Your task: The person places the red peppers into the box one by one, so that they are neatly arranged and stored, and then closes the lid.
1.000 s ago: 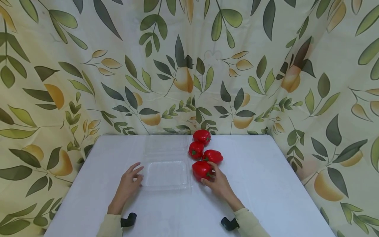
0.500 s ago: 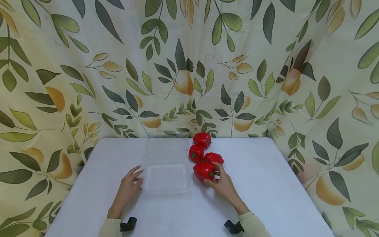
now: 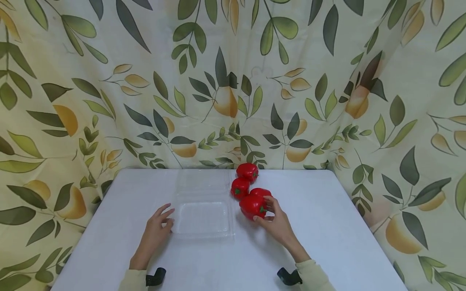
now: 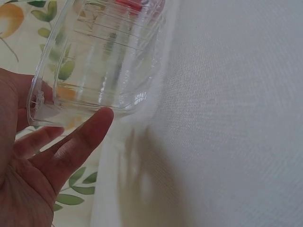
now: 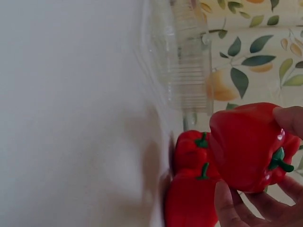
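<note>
My right hand grips a red bell pepper with a green stem, thumb on one side and fingers on the other. In the right wrist view this pepper is raised off the table, its stem toward my palm. My left hand is at the left edge of a clear plastic clamshell container, which lies with its lid folded back. Seen from the left wrist, the thumb is by the container's near corner, with other fingers beside and behind its clear wall; they are loosely extended.
Behind the held pepper lie three more red peppers: one partly covered by it, one by the container's right side, one at the back edge. A white cloth covers the table; a leaf-patterned curtain hangs behind.
The right hand has lifted the held pepper and shifted it slightly right, where it now overlaps the pepper behind it. The left hand has stayed at the container's edge.
</note>
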The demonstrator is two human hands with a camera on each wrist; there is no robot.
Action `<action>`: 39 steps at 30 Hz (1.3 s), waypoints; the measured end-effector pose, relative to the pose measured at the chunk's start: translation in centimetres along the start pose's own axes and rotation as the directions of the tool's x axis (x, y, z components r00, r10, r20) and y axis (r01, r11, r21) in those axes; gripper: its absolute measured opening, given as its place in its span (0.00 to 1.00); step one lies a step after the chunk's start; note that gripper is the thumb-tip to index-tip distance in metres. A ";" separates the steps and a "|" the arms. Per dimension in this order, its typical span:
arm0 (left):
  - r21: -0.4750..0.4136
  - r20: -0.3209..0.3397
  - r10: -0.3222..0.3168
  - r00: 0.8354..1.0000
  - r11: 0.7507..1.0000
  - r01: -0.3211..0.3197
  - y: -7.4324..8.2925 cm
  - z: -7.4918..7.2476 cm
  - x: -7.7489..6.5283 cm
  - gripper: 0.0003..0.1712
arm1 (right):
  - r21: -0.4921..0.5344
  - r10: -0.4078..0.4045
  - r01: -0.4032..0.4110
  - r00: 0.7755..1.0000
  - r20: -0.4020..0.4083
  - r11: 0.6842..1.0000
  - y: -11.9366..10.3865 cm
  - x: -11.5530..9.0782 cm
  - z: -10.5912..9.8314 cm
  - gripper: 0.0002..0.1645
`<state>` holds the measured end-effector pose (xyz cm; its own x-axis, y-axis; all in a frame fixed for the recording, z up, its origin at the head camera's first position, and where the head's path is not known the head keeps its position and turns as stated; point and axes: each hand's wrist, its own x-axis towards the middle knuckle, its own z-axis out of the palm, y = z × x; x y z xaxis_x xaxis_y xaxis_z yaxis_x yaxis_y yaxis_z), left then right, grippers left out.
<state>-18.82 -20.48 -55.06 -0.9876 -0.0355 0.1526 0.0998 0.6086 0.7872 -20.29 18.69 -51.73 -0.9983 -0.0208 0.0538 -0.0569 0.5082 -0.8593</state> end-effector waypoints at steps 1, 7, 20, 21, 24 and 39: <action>0.002 0.002 -0.001 1.000 1.000 0.001 0.0 0.0 0.0 0.23 | 0.001 -0.004 0.004 1.000 -0.001 1.000 -0.1 0.1 -0.1 0.52; 0.005 0.003 0.000 1.000 1.000 0.000 -0.2 0.1 0.0 0.22 | 0.019 -0.005 0.005 1.000 0.007 1.000 -0.5 0.4 0.0 0.52; 0.023 -0.013 0.017 1.000 1.000 -0.017 -0.3 0.2 -0.1 0.22 | 0.096 0.003 -0.008 0.999 0.052 0.995 -2.1 0.7 0.5 0.51; 0.024 -0.013 0.014 1.000 1.000 -0.014 -0.3 0.2 -0.2 0.22 | 0.095 0.003 -0.008 0.999 0.052 0.995 -2.2 0.7 0.6 0.50; 0.021 -0.013 0.003 1.000 1.000 -0.002 -0.4 0.2 -0.2 0.22 | 0.087 0.003 -0.007 0.998 0.056 0.996 -2.6 0.7 0.8 0.51; 0.025 -0.018 0.005 1.000 1.000 -0.004 -0.2 0.1 0.1 0.22 | 0.107 -0.049 0.041 0.996 0.074 0.993 -3.9 1.3 1.9 0.51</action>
<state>-18.94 -20.56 -55.28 -0.9848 -0.0472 0.1671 0.1008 0.6282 0.7715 -21.42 15.04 -49.33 -0.9923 -0.1095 0.0585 -0.0988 0.4116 -0.9060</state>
